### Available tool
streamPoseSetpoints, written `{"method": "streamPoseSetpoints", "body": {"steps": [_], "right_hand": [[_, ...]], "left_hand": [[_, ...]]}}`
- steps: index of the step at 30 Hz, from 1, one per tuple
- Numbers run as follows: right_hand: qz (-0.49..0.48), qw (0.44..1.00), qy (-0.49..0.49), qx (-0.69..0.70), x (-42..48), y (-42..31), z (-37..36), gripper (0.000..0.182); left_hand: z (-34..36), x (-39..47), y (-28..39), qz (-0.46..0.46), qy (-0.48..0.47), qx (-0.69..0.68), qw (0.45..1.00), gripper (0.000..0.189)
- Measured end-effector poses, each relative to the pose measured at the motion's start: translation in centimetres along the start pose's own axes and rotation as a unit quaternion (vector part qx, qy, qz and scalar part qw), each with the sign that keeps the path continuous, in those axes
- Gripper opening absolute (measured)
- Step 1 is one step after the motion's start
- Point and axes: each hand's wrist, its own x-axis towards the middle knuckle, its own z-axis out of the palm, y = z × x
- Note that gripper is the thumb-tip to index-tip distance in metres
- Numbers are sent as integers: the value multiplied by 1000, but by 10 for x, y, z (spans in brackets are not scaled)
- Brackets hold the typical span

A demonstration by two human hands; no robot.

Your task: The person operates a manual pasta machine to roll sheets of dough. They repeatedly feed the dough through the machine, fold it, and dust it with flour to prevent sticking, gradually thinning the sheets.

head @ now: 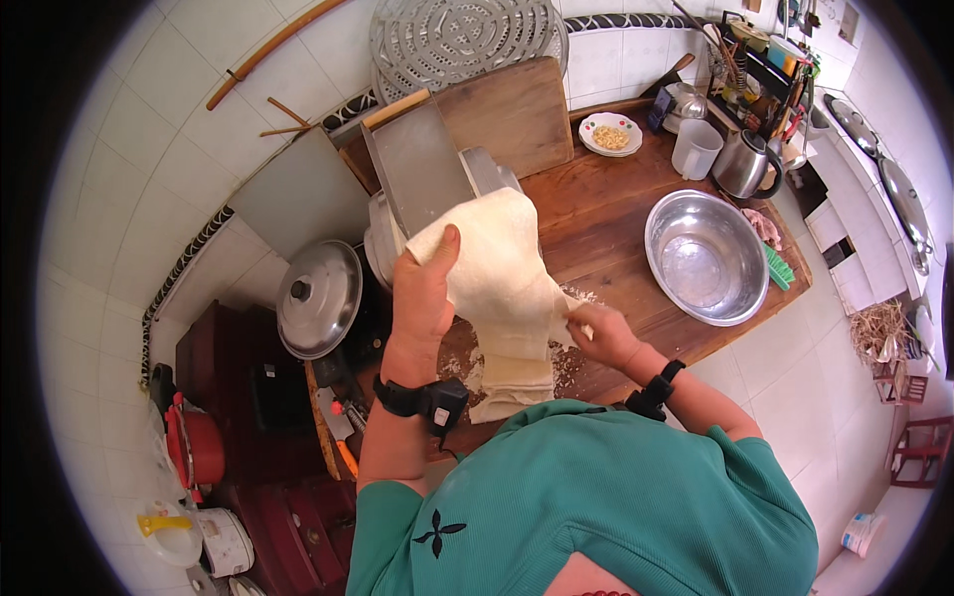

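Note:
A wide pale dough sheet (pixel 496 253) drapes from the front of a metal dough-rolling machine (pixel 425 164). My left hand (pixel 426 294) holds its left edge, the thumb on top and the fingers hidden beneath. At the sheet's lower right, my right hand (pixel 605 335) pinches a loose flap of dough (pixel 564 316) between thumb and fingers. The lower end of the sheet lies in folded layers (pixel 514 384) on the wooden table (pixel 596 216), close against my body. Dry flour (pixel 570 369) is scattered on both sides of the folds.
On the right stand a steel basin (pixel 704 257), a green brush (pixel 779 267), an electric kettle (pixel 745 165) and a plastic jug (pixel 697 149). Behind are a plate of yellowish pieces (pixel 611 137) and a wooden board (pixel 507 112). A lidded pot (pixel 320 298) and cleaver (pixel 334 417) are left.

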Motion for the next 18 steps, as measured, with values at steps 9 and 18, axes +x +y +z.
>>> {"method": "streamPoseSetpoints", "body": {"steps": [9,18], "right_hand": [[-18,987,156,-41,38,-47,-12,48],[173,936,-78,297,39,-23,6,44]], "left_hand": [[-15,-27,-27,-12,-12,18,1000,34],[-31,-34,-39,-15,-66,15,998,36]]}}
